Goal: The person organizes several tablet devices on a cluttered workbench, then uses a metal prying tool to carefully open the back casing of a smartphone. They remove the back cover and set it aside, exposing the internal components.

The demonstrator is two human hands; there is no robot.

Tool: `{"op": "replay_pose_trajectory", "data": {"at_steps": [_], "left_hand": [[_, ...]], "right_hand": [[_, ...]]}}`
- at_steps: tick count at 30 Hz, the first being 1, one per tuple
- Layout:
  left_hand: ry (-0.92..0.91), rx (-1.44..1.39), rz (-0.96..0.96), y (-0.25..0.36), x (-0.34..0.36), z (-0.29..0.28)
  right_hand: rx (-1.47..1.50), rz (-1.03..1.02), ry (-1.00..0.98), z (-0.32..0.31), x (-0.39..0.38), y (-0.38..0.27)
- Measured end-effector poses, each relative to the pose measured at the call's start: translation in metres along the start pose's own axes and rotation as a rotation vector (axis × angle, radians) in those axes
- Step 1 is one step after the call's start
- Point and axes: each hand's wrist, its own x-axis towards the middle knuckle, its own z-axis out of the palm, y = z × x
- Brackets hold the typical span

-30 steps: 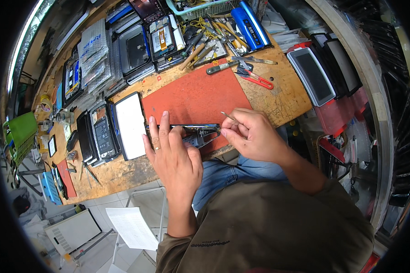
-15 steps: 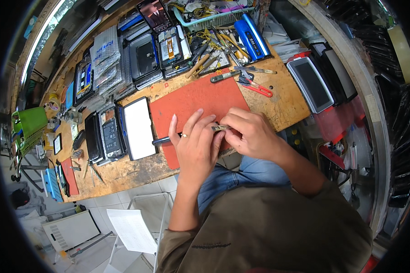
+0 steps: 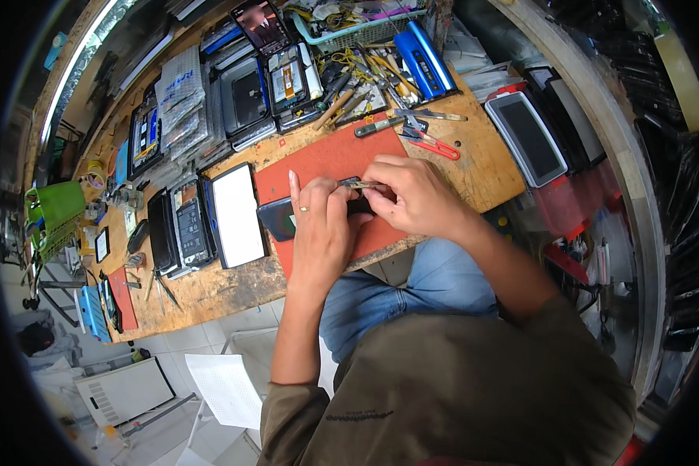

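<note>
A dark, glossy phone-like device (image 3: 275, 220) lies over the red mat (image 3: 303, 163), its far left end showing past my left hand (image 3: 318, 229). That hand is closed on the device, thumb toward the near side, one finger raised; a ring is on another finger. My right hand (image 3: 413, 194) pinches a thin, flat, pale metallic tool (image 3: 360, 185) against the device's far edge. My fingers hide the tool's ends and much of the device, so its exact kind is unclear.
Left of the mat lie a white panel (image 3: 238, 217) and an opened device with its battery (image 3: 188, 221) exposed. Behind it are a knife (image 3: 377, 126), red-handled snips (image 3: 436, 145), many hand tools and a blue cylinder-shaped case (image 3: 425, 62). A tablet (image 3: 526, 138) stands at the right.
The device has turned from nearly edge-on to flatter, showing more of its glossy face. Both hands have shifted slightly left and away from me, still holding device and thin tool.
</note>
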Motion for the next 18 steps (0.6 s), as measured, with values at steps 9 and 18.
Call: {"op": "replay_pose_trajectory", "data": {"at_steps": [9,18], "left_hand": [[0.031,0.039,-0.047,0.008,-0.003,0.002],[0.027,0.088,-0.103,0.019,-0.006,0.0]], "right_hand": [[-0.04,0.007,-0.028,-0.003,0.002,-0.001],[-0.04,-0.001,-0.016,-0.003,-0.002,-0.006]]}}
